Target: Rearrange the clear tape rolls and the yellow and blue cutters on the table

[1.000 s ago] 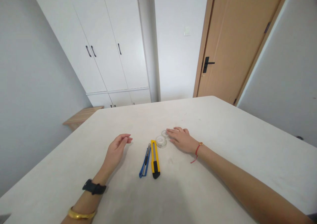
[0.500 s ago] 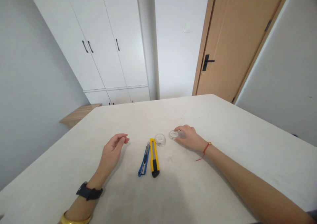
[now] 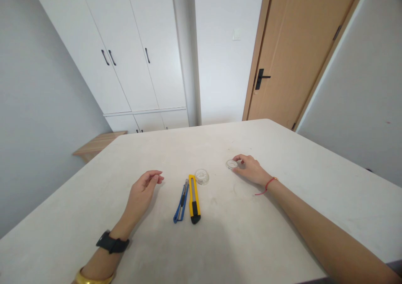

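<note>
Between thumb and fingers, my right hand point(image 3: 251, 169) holds a small clear round disc point(image 3: 231, 164) at or just above the table. Another clear disc, perhaps stacked on more, point(image 3: 202, 176) lies to its left. A yellow utility knife point(image 3: 194, 199) with a black end and a slimmer blue knife point(image 3: 181, 201) lie side by side near the middle, their tops close together. Left of the knives, my left hand point(image 3: 144, 189) rests at the table with fingers curled and the thumb against them; whether anything is in it is hidden.
The pale table point(image 3: 150, 250) fills the lower view. Behind it stand a white wardrobe point(image 3: 135, 66) and a wooden door point(image 3: 295, 45). A low wooden surface point(image 3: 97, 145) shows beyond the table's left edge.
My right hand has moved right and slightly away with its disc, widening the space to the other disc. My left hand has stayed in place. The view has shifted slightly.
</note>
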`<state>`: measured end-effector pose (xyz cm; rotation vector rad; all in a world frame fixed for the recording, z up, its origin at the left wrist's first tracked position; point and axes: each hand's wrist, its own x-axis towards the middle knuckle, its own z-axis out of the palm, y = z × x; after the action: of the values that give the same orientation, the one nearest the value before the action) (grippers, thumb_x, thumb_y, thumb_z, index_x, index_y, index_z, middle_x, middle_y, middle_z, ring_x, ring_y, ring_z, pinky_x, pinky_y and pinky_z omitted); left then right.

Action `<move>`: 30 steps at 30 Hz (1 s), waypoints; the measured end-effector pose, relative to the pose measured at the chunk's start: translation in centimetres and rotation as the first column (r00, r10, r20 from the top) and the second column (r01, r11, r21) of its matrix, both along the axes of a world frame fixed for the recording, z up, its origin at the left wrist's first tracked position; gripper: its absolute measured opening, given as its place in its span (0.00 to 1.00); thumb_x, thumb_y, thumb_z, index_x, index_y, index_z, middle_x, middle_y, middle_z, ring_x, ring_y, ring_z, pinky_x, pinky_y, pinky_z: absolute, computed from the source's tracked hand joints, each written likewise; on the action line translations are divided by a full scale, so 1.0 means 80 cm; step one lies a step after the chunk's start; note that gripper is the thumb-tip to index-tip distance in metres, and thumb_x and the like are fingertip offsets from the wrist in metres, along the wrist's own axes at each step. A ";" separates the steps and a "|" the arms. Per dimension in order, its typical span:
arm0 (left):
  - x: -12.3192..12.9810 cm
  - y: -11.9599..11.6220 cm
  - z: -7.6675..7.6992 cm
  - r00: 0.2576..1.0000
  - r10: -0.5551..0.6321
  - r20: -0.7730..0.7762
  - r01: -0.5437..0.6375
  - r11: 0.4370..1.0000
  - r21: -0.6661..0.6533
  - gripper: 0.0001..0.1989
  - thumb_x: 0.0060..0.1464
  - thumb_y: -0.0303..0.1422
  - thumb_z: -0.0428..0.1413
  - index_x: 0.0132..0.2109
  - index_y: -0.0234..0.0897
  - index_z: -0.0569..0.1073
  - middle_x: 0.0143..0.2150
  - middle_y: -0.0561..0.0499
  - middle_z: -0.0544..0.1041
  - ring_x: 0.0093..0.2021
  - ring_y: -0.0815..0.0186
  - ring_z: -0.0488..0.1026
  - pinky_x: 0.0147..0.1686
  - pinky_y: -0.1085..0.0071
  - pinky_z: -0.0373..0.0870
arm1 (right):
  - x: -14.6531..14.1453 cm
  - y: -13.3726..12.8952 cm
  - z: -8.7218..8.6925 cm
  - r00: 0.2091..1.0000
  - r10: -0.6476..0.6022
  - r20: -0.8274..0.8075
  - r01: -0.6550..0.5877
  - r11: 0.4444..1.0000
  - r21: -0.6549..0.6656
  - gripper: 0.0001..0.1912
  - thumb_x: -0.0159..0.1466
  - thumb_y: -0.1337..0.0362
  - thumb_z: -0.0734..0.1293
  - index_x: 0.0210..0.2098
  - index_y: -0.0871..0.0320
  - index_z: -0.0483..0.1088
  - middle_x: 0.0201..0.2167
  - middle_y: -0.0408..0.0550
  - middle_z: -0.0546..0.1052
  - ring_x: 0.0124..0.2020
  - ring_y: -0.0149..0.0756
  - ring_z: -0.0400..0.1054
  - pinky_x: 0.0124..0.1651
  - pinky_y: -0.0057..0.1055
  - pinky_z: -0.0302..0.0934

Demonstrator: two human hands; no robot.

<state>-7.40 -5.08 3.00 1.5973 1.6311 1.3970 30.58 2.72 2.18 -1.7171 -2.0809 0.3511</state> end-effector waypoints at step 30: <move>-0.001 0.000 -0.004 1.000 -0.012 -0.008 0.012 1.000 0.002 0.16 0.53 0.45 0.53 0.40 0.37 0.74 0.32 0.49 0.79 0.34 0.61 0.76 0.40 0.63 0.72 | -0.005 -0.002 -0.003 0.999 -0.033 0.015 0.033 0.999 0.016 0.21 0.55 0.55 0.68 0.48 0.52 0.70 0.50 0.50 0.75 0.53 0.53 0.63 0.52 0.50 0.54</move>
<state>-7.48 -5.07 2.69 1.6133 1.6228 1.3881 30.21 2.59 1.96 -1.7474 -2.0581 0.3115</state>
